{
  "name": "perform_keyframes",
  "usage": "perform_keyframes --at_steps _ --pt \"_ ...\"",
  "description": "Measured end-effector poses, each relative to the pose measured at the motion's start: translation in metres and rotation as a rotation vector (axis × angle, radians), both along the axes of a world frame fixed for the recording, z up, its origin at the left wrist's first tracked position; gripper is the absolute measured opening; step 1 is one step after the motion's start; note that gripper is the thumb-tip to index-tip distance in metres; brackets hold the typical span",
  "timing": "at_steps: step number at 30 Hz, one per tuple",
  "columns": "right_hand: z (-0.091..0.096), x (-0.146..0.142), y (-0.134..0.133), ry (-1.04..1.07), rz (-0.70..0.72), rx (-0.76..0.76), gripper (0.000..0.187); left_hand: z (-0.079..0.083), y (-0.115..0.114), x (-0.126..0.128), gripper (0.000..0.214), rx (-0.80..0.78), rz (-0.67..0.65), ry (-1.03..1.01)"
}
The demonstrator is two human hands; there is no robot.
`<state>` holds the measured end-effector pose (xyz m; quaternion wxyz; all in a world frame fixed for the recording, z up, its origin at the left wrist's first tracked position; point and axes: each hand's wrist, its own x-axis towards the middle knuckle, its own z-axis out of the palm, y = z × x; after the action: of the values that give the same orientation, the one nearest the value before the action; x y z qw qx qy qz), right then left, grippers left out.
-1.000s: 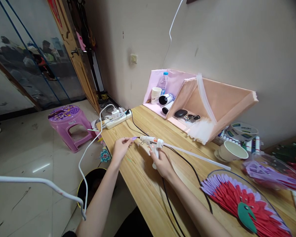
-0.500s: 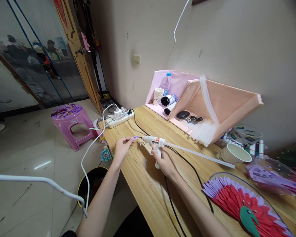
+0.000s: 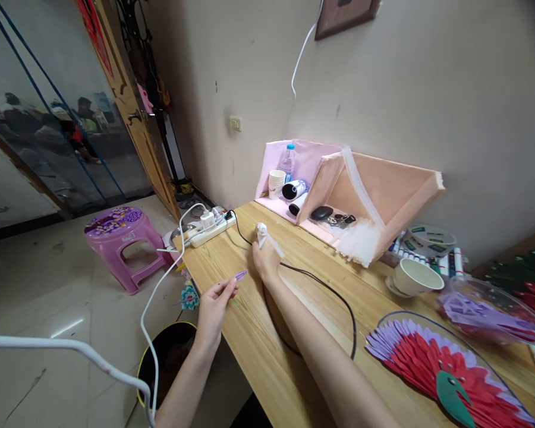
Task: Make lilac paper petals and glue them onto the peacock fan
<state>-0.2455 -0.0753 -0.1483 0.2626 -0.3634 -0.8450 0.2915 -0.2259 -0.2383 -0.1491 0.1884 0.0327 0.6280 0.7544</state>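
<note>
Between thumb and fingers, my left hand [image 3: 218, 303] pinches a small purple petal-like piece [image 3: 240, 275] above the table's left edge. Farther forward over the table, my right hand [image 3: 266, 259] is wrapped round a white hot glue gun [image 3: 261, 230]. The gun now points away from me, so its nozzle is hidden. A translucent glue stick [image 3: 275, 246] shows behind it. From the gun a black cord [image 3: 334, 289] loops across the wooden table [image 3: 312, 333]. To the right lies a fan-shaped craft bird [image 3: 428, 362] with red and purple petals and a green head.
A white power strip [image 3: 211, 230] sits at the table's far left corner. Pink box shelves [image 3: 383, 178] stand against the wall. At right are a paper cup [image 3: 414, 277] and a plastic container [image 3: 494, 315] of purple pieces. A white cable [image 3: 147, 309] hangs at left, near a bin [image 3: 164, 362].
My right hand has moved the glue gun forward, away from the purple piece, and turned it. My left hand has drawn slightly toward me, still pinching the piece. The view has shifted.
</note>
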Motion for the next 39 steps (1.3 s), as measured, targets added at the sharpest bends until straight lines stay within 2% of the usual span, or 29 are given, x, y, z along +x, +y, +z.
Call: perform_keyframes --at_steps 3,6,10,13,14,17,19,20,23,27,29,32,34,37,39 --pt "0.001 -0.021 0.002 -0.018 0.000 0.002 0.025 0.001 -0.002 0.002 0.034 0.026 0.028 -0.024" --pt "0.005 -0.029 0.007 -0.043 0.041 0.008 0.026 0.002 0.000 0.000 0.033 0.029 0.023 -0.034" --pt "0.009 -0.007 0.017 -0.078 0.150 0.009 0.039 0.008 0.004 0.005 0.032 0.005 -0.078 -0.021" --pt "0.018 0.039 0.027 -0.036 0.244 0.029 0.043 0.016 0.012 0.014 0.031 0.075 -0.194 -0.046" --pt "0.023 0.058 0.030 0.044 0.294 0.028 0.041 0.020 0.017 0.018 0.030 0.117 -0.243 -0.072" --pt "0.045 0.122 0.036 0.220 0.520 -0.201 0.027 0.030 0.038 0.039 0.027 0.278 -0.440 -0.211" --pt "0.064 0.165 0.038 0.223 0.640 -0.357 0.024 0.037 0.055 0.060 0.023 0.398 -0.640 -0.356" --pt "0.073 0.186 0.038 0.238 0.655 -0.398 0.022 0.042 0.064 0.072 0.023 0.463 -0.756 -0.432" --pt "0.095 0.243 0.036 0.329 0.637 -0.503 0.017 0.055 0.089 0.111 0.024 0.601 -1.080 -0.615" --pt "0.113 0.308 0.037 0.437 0.586 -0.578 0.013 0.069 0.118 0.158 0.025 0.573 -1.342 -0.734" --pt "0.120 0.333 0.039 0.480 0.533 -0.620 0.012 0.072 0.131 0.177 0.023 0.537 -1.400 -0.775" --pt "0.124 0.363 0.043 0.522 0.444 -0.658 0.013 0.074 0.148 0.204 0.028 0.465 -1.416 -0.833" --pt "0.123 0.379 0.048 0.570 0.400 -0.654 0.013 0.075 0.157 0.221 0.030 0.428 -1.462 -0.855" --pt "0.117 0.398 0.055 0.648 0.338 -0.626 0.011 0.075 0.167 0.241 0.025 0.415 -1.566 -0.892" --pt "0.113 0.408 0.058 0.660 0.297 -0.605 0.010 0.074 0.172 0.252 0.021 0.412 -1.590 -0.916"
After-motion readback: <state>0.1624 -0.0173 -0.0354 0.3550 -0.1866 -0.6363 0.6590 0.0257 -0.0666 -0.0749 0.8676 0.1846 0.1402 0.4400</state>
